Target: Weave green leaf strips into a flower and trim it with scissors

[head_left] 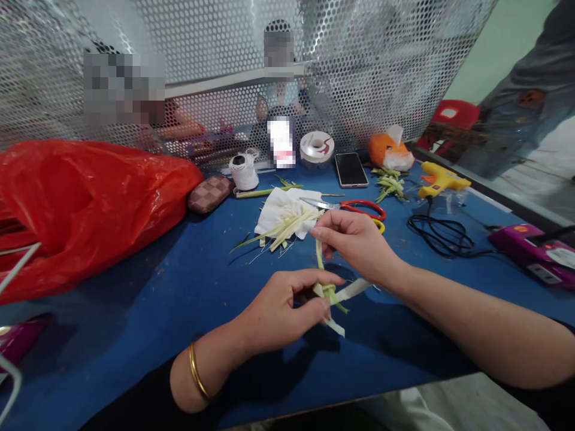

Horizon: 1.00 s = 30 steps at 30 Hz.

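Head view shows two bare hands at work over a blue counter (179,317). Left hand (287,308): thumb and fingers close together on a small bundle of crossed strips (330,291), held above the counter near its front edge; the palm is partly curled, and the lower fingers are hidden. Right hand (354,239): thumb and forefinger pinch the upper end of a narrow pale green strip (319,254), which rises from the bundle and appears drawn straight between the two hands.

Findings on progress: the strips already cross or loop over one another at the left fingertips, so this piece is judged partly formed. Whether the crossing is knotted or merely folded cannot be told. Items outstanding: the upper strip is under hand control, not laid down; a white band (354,290) runs out to the right, towards the right wrist; a short pale end and a green end hang loose below. None of these ends looks tucked or trimmed.

Stock on hand: further pale strips (291,226) lie loose on a white cloth (272,209) just beyond the hands, apparently unused. Red-handled scissors (318,204) rest beside them, untouched. A yellow glue gun (442,181) lies at the right, well apart from both hands.
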Available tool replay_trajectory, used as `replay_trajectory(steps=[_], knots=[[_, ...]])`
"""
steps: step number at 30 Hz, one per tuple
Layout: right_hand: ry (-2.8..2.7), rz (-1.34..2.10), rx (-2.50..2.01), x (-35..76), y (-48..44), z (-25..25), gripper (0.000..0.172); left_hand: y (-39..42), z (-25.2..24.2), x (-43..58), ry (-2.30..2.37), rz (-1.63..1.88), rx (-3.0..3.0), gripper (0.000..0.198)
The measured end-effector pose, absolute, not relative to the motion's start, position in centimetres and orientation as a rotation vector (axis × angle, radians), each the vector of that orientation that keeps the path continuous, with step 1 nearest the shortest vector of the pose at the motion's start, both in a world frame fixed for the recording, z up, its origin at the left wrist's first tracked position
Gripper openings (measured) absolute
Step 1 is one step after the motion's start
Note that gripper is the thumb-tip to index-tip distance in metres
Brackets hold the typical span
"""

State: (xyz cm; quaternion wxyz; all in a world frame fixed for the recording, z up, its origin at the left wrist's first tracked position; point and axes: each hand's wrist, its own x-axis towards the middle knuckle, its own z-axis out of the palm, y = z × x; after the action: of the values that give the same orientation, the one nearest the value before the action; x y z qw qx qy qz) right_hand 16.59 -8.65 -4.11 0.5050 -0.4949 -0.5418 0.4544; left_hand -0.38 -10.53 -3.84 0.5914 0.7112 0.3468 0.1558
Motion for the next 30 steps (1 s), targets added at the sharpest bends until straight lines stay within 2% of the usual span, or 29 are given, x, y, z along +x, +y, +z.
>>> replay_trajectory(steps=[16, 19, 23, 27, 30], knots=[[-1.275, 1.076, -1.251, 17.0, -7.6, -5.0, 0.025, -11.0, -4.0, -0.3, 0.8, 0.422, 1.762, 0.023], [-1.362, 1.224, -1.269, 18.3, -7.1, -4.3, 0.03, -10.5, -3.9, -0.4, 0.866, 0.519, 1.621, 0.024], [-1.66, 1.493, -1.311, 20.3, -7.1, -2.7, 0.046, -9.4, -3.8, -0.6, 0.946, 0.656, 1.495, 0.028], [-1.95, 1.446, -1.294, 20.6, -7.5, -2.2, 0.033, -8.9, -4.0, -0.7, 0.996, 0.643, 1.487, 0.031], [-1.941, 1.222, -1.289, 20.2, -7.4, -2.7, 0.027, -8.9, -4.3, -0.6, 0.976, 0.589, 1.464, 0.026]])
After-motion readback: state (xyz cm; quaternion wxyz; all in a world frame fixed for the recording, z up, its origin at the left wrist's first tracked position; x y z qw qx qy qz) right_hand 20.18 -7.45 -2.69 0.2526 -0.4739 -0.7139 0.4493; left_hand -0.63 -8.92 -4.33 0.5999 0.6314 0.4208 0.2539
